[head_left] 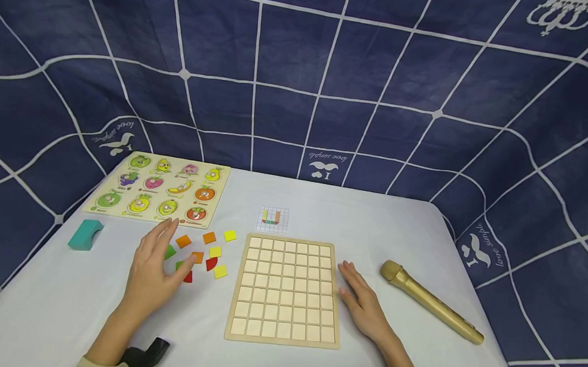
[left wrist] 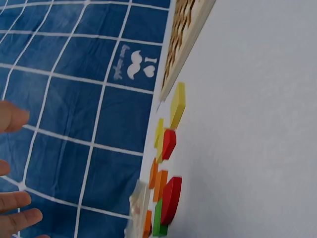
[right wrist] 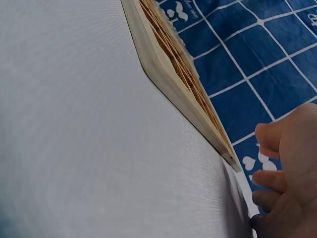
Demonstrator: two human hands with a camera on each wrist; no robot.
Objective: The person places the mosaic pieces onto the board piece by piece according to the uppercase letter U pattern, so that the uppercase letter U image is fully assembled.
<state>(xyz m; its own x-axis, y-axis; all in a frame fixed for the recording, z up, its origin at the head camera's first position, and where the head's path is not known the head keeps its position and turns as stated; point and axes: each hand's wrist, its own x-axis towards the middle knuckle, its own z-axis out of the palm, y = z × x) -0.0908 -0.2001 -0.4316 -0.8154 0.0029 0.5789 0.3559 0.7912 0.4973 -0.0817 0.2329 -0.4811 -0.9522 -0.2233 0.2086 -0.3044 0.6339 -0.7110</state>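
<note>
My left hand (head_left: 150,267) hovers over the left side of a loose group of small coloured tiles, its fingers extended and holding nothing. Among these tiles are yellow squares (head_left: 220,271), orange squares (head_left: 209,238), green pieces (head_left: 169,252) and a red quarter-round (head_left: 211,264); the hand partly hides some. To their right lies a wooden grid board (head_left: 282,342) with pale square cells. Beside its right edge is my right hand (head_left: 365,307), relaxed and holding nothing. Fingers of the left hand (left wrist: 20,213) show at the left wrist view's edge.
Behind the board lies a small pattern card (head_left: 272,227) with a coloured U shape. A fruit puzzle board (head_left: 142,214) lies at the back left, near a teal arch block (head_left: 82,236). A gold microphone (head_left: 433,302) lies on the right. Blue checked cloth (head_left: 298,59) stands behind the white table.
</note>
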